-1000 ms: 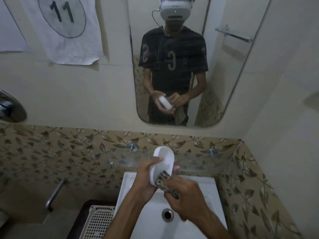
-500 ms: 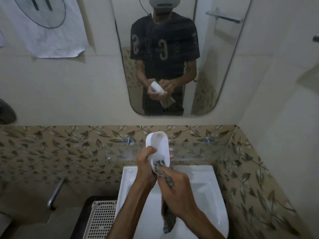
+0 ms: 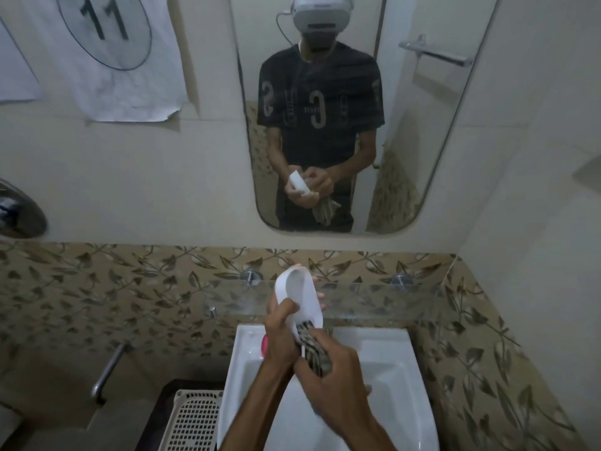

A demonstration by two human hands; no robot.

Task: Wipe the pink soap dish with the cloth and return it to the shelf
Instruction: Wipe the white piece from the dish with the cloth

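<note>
Since half a second before, the cloth (image 3: 313, 348) had been drawn back toward the near end of the soap dish (image 3: 299, 296), and the right hand (image 3: 328, 382) sat lower and nearer the body; the view itself had also tipped, so part of that shift may have been the head.

Both grips were clenched on something. The right hand's fingers were curled round the bunched, dark-patterned cloth, pressing its upper end into the near part of the dish's hollow; the cloth's free end trailed out of sight below the hand and showed in the mirror (image 3: 357, 125), hanging under the fist. The left hand (image 3: 281, 333) grasped the dish from its left side, thumb hooked over the near rim, fingertips just peeping out past the far side. Held so, the dish stood tilted on end, hollow facing the person, and looked pale rather than pink in this light.

As for progress, the wiping seemed to be under way, not done: cloth and dish were in contact, and the far end of the hollow lay bare. Returning it was all yet to come. The glass shelf (image 3: 374, 297) lay just beyond the grips, against the leaf-patterned tiles, and the white basin (image 3: 390, 369) sat beneath them.
</note>
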